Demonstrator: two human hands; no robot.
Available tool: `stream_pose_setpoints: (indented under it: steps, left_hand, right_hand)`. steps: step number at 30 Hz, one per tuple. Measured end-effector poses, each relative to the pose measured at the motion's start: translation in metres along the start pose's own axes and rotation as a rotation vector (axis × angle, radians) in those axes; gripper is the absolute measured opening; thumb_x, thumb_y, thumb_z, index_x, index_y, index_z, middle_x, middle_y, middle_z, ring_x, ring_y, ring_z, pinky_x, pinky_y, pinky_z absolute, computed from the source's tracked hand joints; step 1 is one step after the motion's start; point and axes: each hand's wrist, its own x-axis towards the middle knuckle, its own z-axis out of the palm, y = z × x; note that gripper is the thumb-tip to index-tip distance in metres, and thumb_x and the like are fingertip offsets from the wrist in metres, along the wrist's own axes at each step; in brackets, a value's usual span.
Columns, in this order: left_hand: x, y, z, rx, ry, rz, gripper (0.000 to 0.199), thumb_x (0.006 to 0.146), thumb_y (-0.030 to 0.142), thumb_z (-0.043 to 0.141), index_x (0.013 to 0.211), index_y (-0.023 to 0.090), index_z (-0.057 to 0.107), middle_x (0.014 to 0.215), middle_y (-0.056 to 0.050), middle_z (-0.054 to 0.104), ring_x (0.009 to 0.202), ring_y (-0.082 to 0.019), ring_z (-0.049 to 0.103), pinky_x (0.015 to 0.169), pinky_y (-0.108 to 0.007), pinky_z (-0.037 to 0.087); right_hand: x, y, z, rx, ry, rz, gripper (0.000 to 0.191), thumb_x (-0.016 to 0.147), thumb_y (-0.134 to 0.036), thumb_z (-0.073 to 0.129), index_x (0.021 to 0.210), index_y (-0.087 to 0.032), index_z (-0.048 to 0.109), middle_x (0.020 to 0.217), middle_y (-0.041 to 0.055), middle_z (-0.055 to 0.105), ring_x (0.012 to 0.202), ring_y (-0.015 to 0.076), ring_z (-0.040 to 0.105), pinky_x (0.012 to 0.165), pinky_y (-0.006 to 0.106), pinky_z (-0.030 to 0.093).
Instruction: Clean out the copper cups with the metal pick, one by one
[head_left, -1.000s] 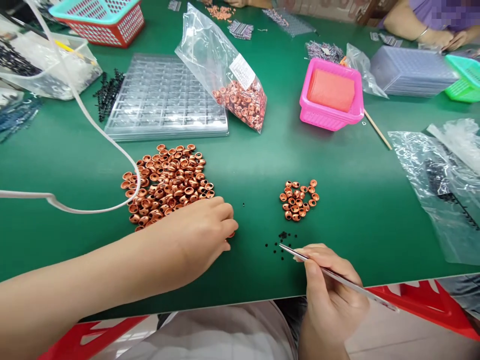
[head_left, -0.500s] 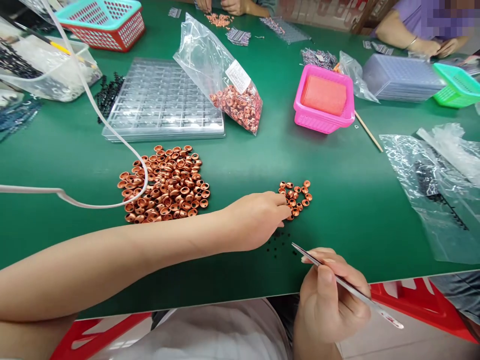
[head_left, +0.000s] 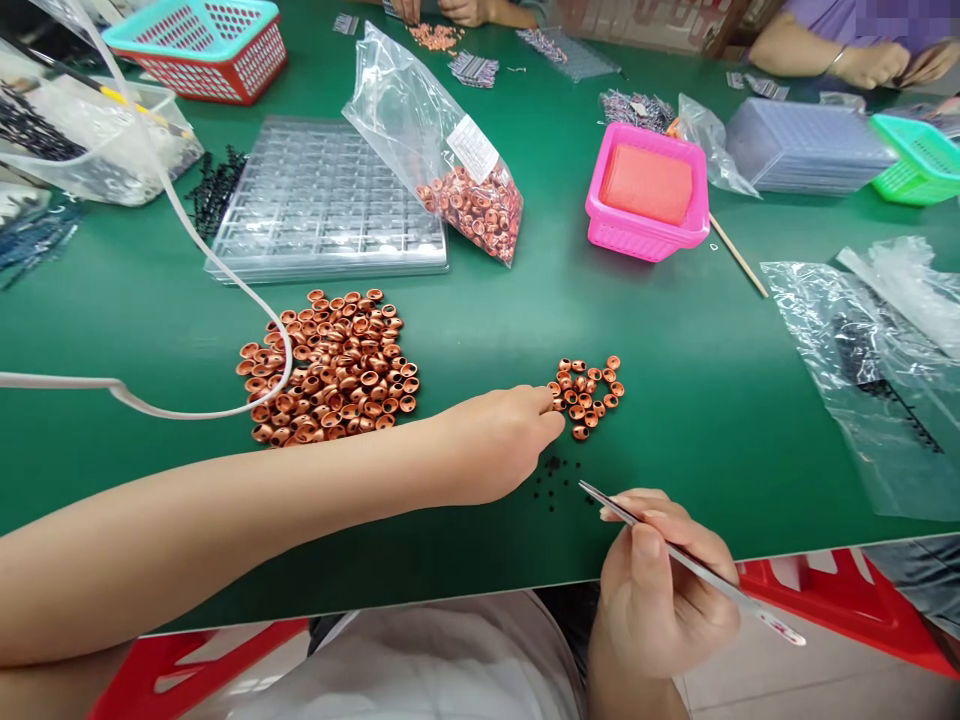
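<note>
My left hand [head_left: 504,445] reaches across to the left edge of a small group of copper-coloured cups [head_left: 589,410], each with a hole. Its fingers are curled together, tips beside the nearest cups; what they pinch, if anything, is hidden. Below that group lie several tiny black pieces [head_left: 553,464], loose on the green table [head_left: 480,320]. My right hand [head_left: 671,590] is closed around metal tweezers [head_left: 705,572], their points directed up and left, close to the black pieces. A larger pile of the same copper-coloured cups [head_left: 337,370] spreads left of my left hand, behind my forearm.
A white cord [head_left: 187,412] loops over the large pile. Behind it are stacked clear trays [head_left: 315,200] and a bag of copper parts [head_left: 480,210]. A pink basket [head_left: 649,235] stands farther back, with plastic bags [head_left: 862,400] at right. Other people's hands [head_left: 874,65] work across the table.
My left hand has shifted slightly left, uncovering more of the small group of cups. The tweezers and my right hand stay almost in place.
</note>
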Motion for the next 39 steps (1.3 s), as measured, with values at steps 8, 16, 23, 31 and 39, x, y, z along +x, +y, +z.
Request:
stream_pose_setpoints:
  steps: [8,16,23,31,39]
  left_hand:
    - [-0.011,-0.002,0.001,0.101,-0.011,0.064,0.01,0.089,0.011,0.047,0.083,0.014,0.055,0.088,-0.008,0.053,0.077,-0.02,0.052,0.062,-0.03,0.043]
    - [-0.017,-0.006,0.001,0.005,-0.034,0.025,0.011,0.089,0.009,0.046,0.087,0.014,0.056,0.092,-0.007,0.054,0.078,-0.018,0.053,0.067,-0.027,0.044]
    - [-0.036,-0.015,0.008,-0.017,0.033,0.114,0.025,0.088,0.0,0.04,0.095,0.014,0.06,0.103,-0.009,0.057,0.086,-0.018,0.054,0.07,-0.027,0.046]
    - [-0.043,-0.02,0.014,-0.03,0.105,0.163,0.026,0.088,0.001,0.041,0.099,0.013,0.062,0.104,-0.009,0.059,0.087,-0.019,0.054,0.072,-0.028,0.049]
    - [-0.043,-0.018,0.012,-0.059,0.114,0.169,0.024,0.087,0.001,0.044,0.097,0.013,0.061,0.1,-0.009,0.059,0.084,-0.018,0.055,0.07,-0.027,0.049]
  right_hand:
    - [0.014,-0.012,-0.016,-0.219,-0.196,0.245,0.013,0.08,-0.009,0.066,0.088,-0.019,0.066,0.083,0.0021,0.07,0.077,0.017,0.067,0.068,0.032,0.056]
    - [0.019,-0.001,-0.028,-0.473,-0.278,0.29,0.01,0.08,-0.02,0.069,0.09,-0.021,0.068,0.087,0.0006,0.07,0.076,0.0133,0.067,0.066,0.026,0.057]
    - [0.018,-0.001,-0.025,-0.483,-0.261,0.244,0.008,0.08,-0.018,0.067,0.088,-0.019,0.066,0.083,0.0014,0.069,0.075,0.014,0.067,0.062,0.025,0.055]
    - [0.016,0.0,-0.024,-0.471,-0.305,0.2,0.015,0.079,-0.009,0.065,0.089,-0.02,0.065,0.084,0.0009,0.069,0.078,0.0141,0.066,0.065,0.026,0.055]
    - [0.015,-0.001,-0.024,-0.471,-0.3,0.172,0.016,0.078,-0.007,0.065,0.089,-0.019,0.066,0.083,0.0012,0.068,0.077,0.0141,0.066,0.064,0.026,0.054]
